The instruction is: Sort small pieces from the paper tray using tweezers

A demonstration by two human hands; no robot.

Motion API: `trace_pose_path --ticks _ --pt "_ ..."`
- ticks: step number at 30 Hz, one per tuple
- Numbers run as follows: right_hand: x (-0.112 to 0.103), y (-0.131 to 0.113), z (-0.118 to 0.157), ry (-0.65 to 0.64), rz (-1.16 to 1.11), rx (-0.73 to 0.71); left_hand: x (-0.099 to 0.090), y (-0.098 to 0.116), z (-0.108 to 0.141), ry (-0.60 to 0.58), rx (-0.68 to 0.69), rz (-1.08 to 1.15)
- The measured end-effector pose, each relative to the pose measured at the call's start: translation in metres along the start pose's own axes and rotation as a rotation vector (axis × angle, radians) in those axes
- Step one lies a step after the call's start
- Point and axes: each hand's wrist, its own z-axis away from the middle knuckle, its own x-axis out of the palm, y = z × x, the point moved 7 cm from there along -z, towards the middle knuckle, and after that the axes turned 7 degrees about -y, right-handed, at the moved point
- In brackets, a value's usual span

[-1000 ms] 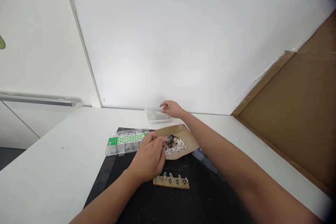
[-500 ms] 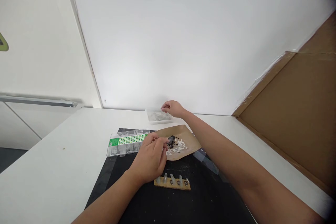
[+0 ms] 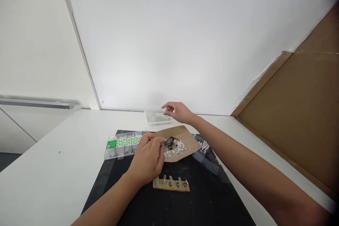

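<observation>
My left hand (image 3: 148, 155) is closed in a pinch at the left edge of a brown paper sheet (image 3: 189, 137). At its fingertips is a glossy black elongated piece (image 3: 168, 142), whose near end is hidden by the fingers. Small white pieces (image 3: 180, 146) and dark bits lie heaped on the paper. My right hand (image 3: 176, 110) hovers at the right end of a shallow clear tray (image 3: 158, 123) by the wall, index finger and thumb apart. Nothing shows between them. Translucent contents, too blurred to name, lie in the tray.
A clear compartment case (image 3: 124, 145) with a green label lies left of the paper. In front, a tan strip (image 3: 171, 186) bears several upright translucent pieces. More white pieces (image 3: 203, 146) sit on the black mat (image 3: 169, 208). A cardboard panel (image 3: 291, 113) leans at the right.
My right hand has lifted slightly from the tray and drawn to the right, its finger and thumb spreading. My left hand keeps its pinch near the paper. The view has shifted a little.
</observation>
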Motion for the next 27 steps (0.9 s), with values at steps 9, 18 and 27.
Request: trace_pose_path --ticks 9,18,27 --pt "0.002 -0.068 0.120 -0.046 -0.252 -0.152 -0.013 0.016 0.000 0.150 0.021 0.040" --pt "0.016 -0.066 0.166 -0.165 -0.619 -0.023 -0.016 0.049 0.007 0.115 0.362 -0.016" --pt "0.034 -0.062 0.190 -0.123 -0.930 -0.030 -0.018 0.052 0.006 0.107 0.430 0.051"
